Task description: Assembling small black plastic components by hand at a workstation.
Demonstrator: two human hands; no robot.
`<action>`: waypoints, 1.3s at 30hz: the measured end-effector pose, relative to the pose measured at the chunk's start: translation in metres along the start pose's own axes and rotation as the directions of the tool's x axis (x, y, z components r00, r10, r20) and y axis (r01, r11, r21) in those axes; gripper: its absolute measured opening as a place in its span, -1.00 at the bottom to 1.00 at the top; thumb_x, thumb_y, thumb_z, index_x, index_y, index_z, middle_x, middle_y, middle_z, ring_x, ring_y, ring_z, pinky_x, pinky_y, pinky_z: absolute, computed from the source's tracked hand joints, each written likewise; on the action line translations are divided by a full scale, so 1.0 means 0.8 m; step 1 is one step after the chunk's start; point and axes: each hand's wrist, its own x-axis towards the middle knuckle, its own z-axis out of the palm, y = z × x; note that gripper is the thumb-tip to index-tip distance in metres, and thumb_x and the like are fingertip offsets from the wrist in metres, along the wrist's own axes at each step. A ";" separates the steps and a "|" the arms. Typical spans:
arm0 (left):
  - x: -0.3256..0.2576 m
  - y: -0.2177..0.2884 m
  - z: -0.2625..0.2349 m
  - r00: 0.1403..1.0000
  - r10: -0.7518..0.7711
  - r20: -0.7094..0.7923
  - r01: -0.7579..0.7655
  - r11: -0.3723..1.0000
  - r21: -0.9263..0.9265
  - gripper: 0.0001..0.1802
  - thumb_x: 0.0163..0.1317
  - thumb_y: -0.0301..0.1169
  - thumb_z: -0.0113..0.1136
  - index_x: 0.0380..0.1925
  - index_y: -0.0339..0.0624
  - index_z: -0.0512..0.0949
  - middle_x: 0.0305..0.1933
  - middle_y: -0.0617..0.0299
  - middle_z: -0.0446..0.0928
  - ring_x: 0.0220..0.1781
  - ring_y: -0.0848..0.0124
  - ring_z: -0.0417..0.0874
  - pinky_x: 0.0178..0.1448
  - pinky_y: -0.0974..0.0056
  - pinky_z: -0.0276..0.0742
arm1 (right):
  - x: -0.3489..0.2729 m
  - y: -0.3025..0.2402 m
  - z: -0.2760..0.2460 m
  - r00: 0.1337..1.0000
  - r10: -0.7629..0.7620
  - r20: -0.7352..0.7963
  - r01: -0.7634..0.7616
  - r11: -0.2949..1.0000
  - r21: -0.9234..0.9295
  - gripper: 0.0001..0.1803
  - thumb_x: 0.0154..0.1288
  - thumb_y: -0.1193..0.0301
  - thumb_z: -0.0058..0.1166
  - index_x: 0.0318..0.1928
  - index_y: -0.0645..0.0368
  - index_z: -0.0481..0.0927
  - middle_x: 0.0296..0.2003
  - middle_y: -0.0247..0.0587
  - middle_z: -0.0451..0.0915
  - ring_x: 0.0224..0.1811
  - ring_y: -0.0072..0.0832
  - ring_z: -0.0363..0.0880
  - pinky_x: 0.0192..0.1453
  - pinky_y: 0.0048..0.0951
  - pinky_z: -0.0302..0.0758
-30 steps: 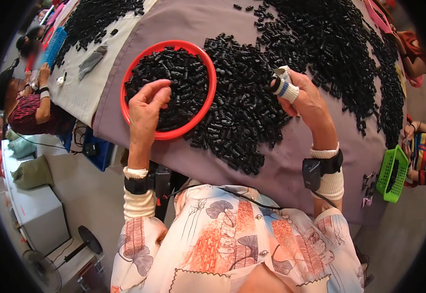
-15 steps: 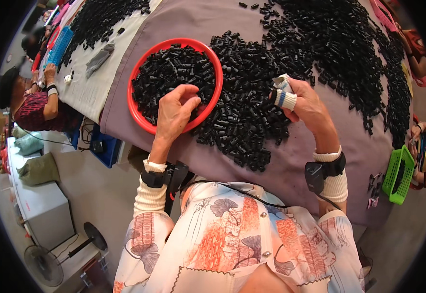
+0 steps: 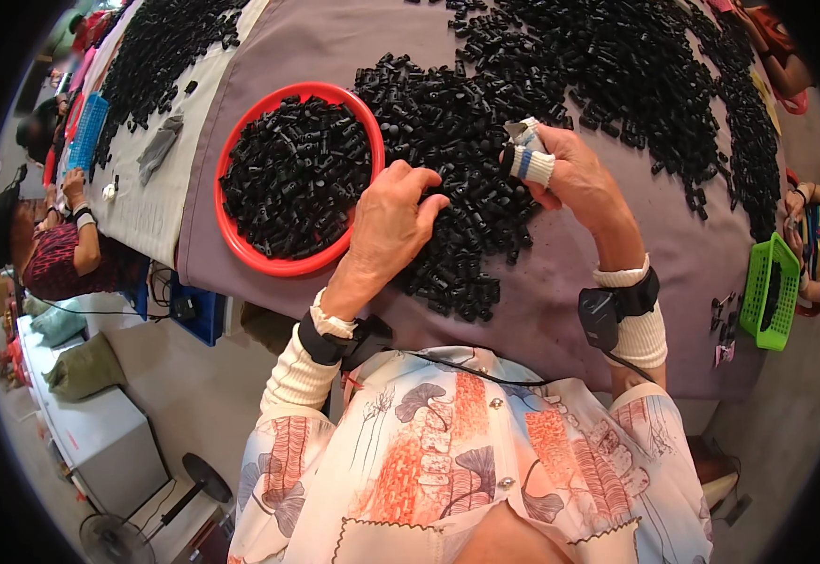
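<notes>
A: How far along does it look?

B: By my reading, somewhere in the middle. The red tray (image 3: pixel 231 230) by the desk (image 3: pixel 616 273) edge is well filled with small black tubes (image 3: pixel 302 179), so a good share seems sorted. But a broad heap (image 3: pixel 616 66) of the same tubes covers the purple cloth to the right of it and runs toward the far edge, so I'd judge much is left.

A: And the hands?

B: The left hand (image 3: pixel 386 226) lies palm down on the near part of the heap, just right of the tray rim, fingers curled onto the tubes. Its grip looks loosely closed over a few, though I can't tell whether it holds any. The right hand (image 3: pixel 570 174) is raised just above the heap, with a taped finger (image 3: pixel 530 164), banded white and blue. Thumb and finger are pinched together on something small and pale at the tip; too small to name.

A: Which way do the tubes point?

B: No single way. Each is a short cylinder lying on its side, long axis flat to the desk, but in the heap and tray they point every direction, jumbled.

A: Anything else about?

B: A green basket (image 3: pixel 769 291) at the right edge of the desk, and another person's arm (image 3: pixel 76 202) at a far desk on the left
</notes>
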 end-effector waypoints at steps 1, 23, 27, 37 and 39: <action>0.004 0.005 0.004 1.000 0.015 -0.016 -0.015 1.000 0.027 -0.82 0.03 -0.46 0.24 -0.35 -0.29 0.55 -0.40 0.10 0.47 -0.42 0.28 0.54 -0.35 0.29 0.45 | -0.001 0.001 -0.002 1.000 0.012 -0.012 -0.011 1.000 0.011 -0.72 0.13 0.19 0.12 -0.49 0.10 0.43 -0.76 -0.49 0.30 -0.80 -0.74 0.21 -0.73 -0.66 0.05; 0.044 0.047 -0.040 0.996 -0.081 0.043 0.091 0.933 -0.349 -0.84 0.04 -0.50 0.18 -0.36 -0.34 0.52 -0.48 0.25 0.51 -0.47 0.59 0.52 -0.37 0.45 0.44 | 0.016 -0.032 0.024 0.997 -0.074 -0.016 0.075 0.993 0.086 -0.83 0.14 0.42 0.08 -0.26 0.20 0.49 -0.70 -0.49 0.33 -0.74 -0.75 0.26 -0.71 -0.66 0.13; 0.048 0.046 -0.052 0.988 -0.151 0.031 0.144 0.826 -0.546 -0.83 0.07 -0.50 0.21 -0.30 -0.31 0.56 -0.45 0.36 0.52 -0.44 0.66 0.49 -0.34 0.51 0.44 | 0.019 -0.048 0.025 0.993 -0.113 -0.034 0.116 0.987 0.109 -0.85 0.13 0.44 0.08 -0.27 0.20 0.48 -0.69 -0.48 0.33 -0.74 -0.74 0.25 -0.70 -0.67 0.14; 0.059 0.036 -0.066 0.978 -0.186 0.095 0.139 0.237 -0.961 -0.78 0.18 -0.49 0.15 -0.17 -0.35 0.53 -0.37 0.23 0.56 -0.39 0.53 0.53 -0.21 0.43 0.49 | 0.024 -0.084 0.037 0.969 -0.246 -0.012 0.242 0.946 0.215 -0.82 0.13 0.32 0.14 -0.38 0.15 0.49 -0.73 -0.47 0.34 -0.76 -0.75 0.24 -0.72 -0.68 0.11; 0.064 0.038 -0.064 0.972 -0.205 0.113 0.111 -0.021 -0.994 -0.79 0.19 -0.48 0.14 -0.18 -0.35 0.53 -0.37 0.21 0.57 -0.42 0.51 0.56 -0.24 0.44 0.53 | 0.025 -0.088 0.041 0.965 -0.262 -0.002 0.254 0.934 0.251 -0.83 0.14 0.32 0.14 -0.39 0.14 0.48 -0.73 -0.47 0.34 -0.77 -0.75 0.23 -0.73 -0.69 0.10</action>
